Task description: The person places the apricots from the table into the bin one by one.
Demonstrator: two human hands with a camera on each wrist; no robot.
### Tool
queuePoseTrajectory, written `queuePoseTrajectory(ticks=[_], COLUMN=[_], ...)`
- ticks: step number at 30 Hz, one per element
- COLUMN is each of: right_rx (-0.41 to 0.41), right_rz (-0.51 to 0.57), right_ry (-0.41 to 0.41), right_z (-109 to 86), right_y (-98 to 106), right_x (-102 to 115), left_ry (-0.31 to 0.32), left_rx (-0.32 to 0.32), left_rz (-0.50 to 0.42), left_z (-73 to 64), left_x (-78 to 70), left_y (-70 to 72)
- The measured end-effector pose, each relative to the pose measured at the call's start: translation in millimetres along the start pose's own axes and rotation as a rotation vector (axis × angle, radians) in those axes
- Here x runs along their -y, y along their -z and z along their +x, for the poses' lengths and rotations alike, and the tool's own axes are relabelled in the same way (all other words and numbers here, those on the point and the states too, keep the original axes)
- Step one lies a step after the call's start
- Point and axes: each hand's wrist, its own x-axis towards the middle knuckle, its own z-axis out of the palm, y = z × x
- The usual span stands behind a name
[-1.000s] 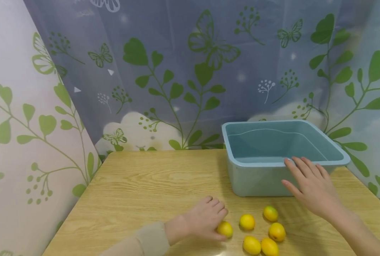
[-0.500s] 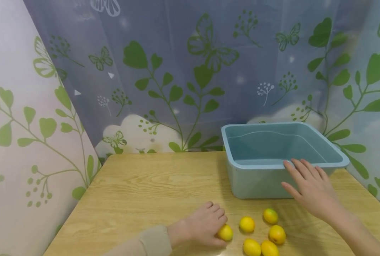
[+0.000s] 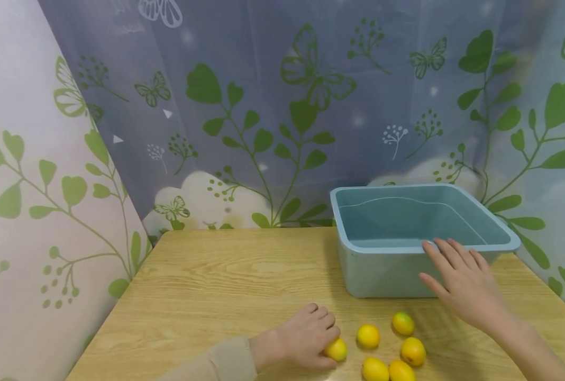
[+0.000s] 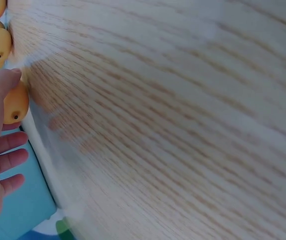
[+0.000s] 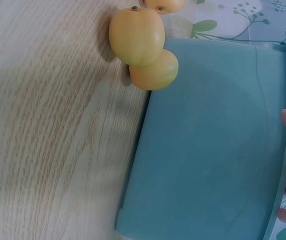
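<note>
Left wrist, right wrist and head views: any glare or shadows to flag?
Left wrist: pale sheen on the light wood-grain table, with faint reddish reflections near the left hand; right wrist: soft shadows beside the yellow-orange rounded fruits, under a cool bluish cast; head: soft shadow left of the blue-green rectangular plastic tub, no harsh glare.

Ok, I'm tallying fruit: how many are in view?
6: one fruit in the left hand, five other fruits before the bin on the table; the bin may hide more.

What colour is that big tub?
The tub is soft blue-green, best seen in the head view.
</note>
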Motion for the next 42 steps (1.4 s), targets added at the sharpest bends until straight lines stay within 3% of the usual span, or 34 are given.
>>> queuePoseTrajectory(ticks=[9,20,26,31,36,42], right_rx=[-0.024,-0.027,-0.027,-0.022,-0.013,0.004], right_rz=[-0.005,0.0,0.001,0.001,0.004,0.008], right_ry=[0.01,0.013,0.012,0.007,-0.001,-0.012], right_z=[0.5,1.6,1.5,1.0,0.9,0.9], right_y=[0.8,0.2,0.1,0.1,0.1,0.6], right_x=[0.5,0.1,0.6,1.1,1.2,1.7], left_ry=[0.015,0.077,0.102,0.124,0.153,0.195], left_rx=[-0.031,-0.075,-0.166,-0.224,-0.246,-0.232], left_rz=[-0.069,-0.019,0.023,-0.013,0.002,-0.01], left_z=[2.5,6.2,6.5,6.2,4.9,5.2], left_x=[1.4,8.4,16.5,25.2,32.9,40.8], left_y=[3.0,19.0,25.5,34.5,43.6,51.4])
